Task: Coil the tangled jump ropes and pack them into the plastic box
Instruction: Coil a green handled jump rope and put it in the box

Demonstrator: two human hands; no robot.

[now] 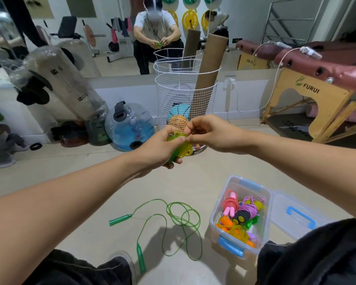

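Green rope on floor: the green jump rope sprawls loose between my knees, 2 handles pointing different ways, not coiled yet.
Box: the plastic box sits open by my right knee, long axis running away from me, already holding several coiled ropes; its lid lies flat just beside it on the right.
Left hand: my left hand is curled round the yellow-green rope bundle, gripping it from below and behind.
Right hand: my right hand pinches a strand at the top of that bundle, fingertips pressed together.
Key relation: the bundle is held up in front of me, and the box lies below and to the right of it, nearer my right hand, so I reckon that hand drops it in.
Beyond: a white wire basket stands behind my hands.
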